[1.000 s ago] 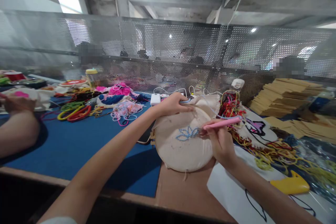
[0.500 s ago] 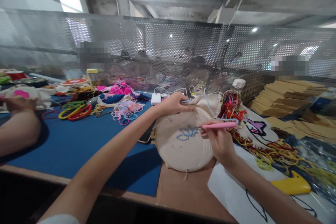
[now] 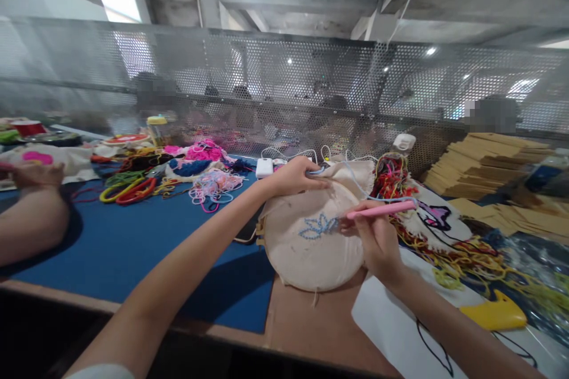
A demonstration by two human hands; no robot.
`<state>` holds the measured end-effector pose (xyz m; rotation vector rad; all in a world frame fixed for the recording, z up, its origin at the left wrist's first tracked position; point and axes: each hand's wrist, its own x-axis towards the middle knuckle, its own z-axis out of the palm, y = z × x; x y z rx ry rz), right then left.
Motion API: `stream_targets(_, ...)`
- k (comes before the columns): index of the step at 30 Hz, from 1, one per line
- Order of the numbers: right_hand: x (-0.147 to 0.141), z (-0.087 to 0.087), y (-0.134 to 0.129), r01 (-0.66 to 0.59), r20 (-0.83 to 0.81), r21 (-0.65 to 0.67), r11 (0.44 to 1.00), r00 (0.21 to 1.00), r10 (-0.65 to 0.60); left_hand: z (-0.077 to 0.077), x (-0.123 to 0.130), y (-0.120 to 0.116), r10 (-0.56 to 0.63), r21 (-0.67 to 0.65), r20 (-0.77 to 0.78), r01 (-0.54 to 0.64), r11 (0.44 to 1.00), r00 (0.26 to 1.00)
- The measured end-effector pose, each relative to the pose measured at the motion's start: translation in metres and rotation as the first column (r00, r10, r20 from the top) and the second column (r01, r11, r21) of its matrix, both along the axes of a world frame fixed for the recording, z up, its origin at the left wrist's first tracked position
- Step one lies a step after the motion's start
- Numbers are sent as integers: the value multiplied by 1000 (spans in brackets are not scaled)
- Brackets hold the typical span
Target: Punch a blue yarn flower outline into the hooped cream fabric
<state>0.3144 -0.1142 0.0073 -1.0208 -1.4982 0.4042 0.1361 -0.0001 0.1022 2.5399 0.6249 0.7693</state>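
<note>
An embroidery hoop (image 3: 306, 266) with cream cloth stretched in it stands tilted toward me on the table. Blue looped stitches (image 3: 317, 227) form a leaf-like shape on the cloth. My left hand (image 3: 300, 176) is closed round the hoop's top edge, with light blue yarn by its fingers. A pink punch needle (image 3: 382, 209) is pinched in my right hand (image 3: 376, 243), its tip end close to the right side of the stitches. Blue yarn (image 3: 362, 189) runs from the tool's back end over toward my left hand. My fingers hide the needle's tip.
Coloured yarn bundles (image 3: 213, 186) lie at the back left, red and yellow yarn (image 3: 395, 180) at the right. Brown paper envelopes (image 3: 480, 160) are stacked far right. A yellow-handled tool (image 3: 495, 311) rests on white paper (image 3: 377, 314). Another person's arm (image 3: 33, 219) is at left.
My right hand has drawn the punch needle slightly to the right, away from the stitches. The blue yarn behind it now hangs lower. My left hand and the hoop stay nearly still.
</note>
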Motion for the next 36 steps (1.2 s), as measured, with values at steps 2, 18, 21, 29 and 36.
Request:
stream_targets(2,0,0,-1,-10,-39,8,1000,999,10,-1,0,1,1,6,3,-1,1000,1000)
stream_targets(18,1,2,-3,22,36,76,997,999,-24,-2,-1,2,14,-6,-13,-14,1000,1000)
stream_targets(21,1,1,-3,15,45,71,997,999,-19,-3,-1,3,17,8,-13,-17,1000,1000)
stream_targets(29,1,1,-4,13,103,94,995,994,-23,-1,-2,1,9,-26,3,-9,1000,1000)
stream_targets(36,-7,3,0,-113,-206,-106,988,975,90,-9,-3,7,-59,-244,-100,33,969,993)
